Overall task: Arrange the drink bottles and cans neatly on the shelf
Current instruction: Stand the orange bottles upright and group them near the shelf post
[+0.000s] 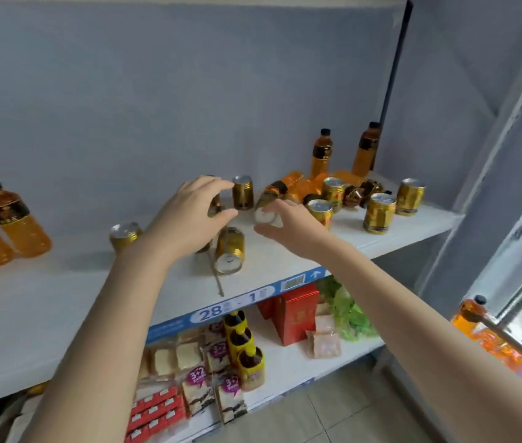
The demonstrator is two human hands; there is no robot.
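Knock-over and roll-off risk on the cluttered shelf (61,298).
Nearest the edge, lying can (229,251), likely to roll off if nudged by a wrist. Left hand (189,215) curved round half-hidden can (214,204), grip not tellable. Right hand (288,225) curled on end of lying bottle (269,199). Behind, upright can (243,191) and heap (317,187), easily toppled by a tug. Farthest back, standing bottles (322,155).
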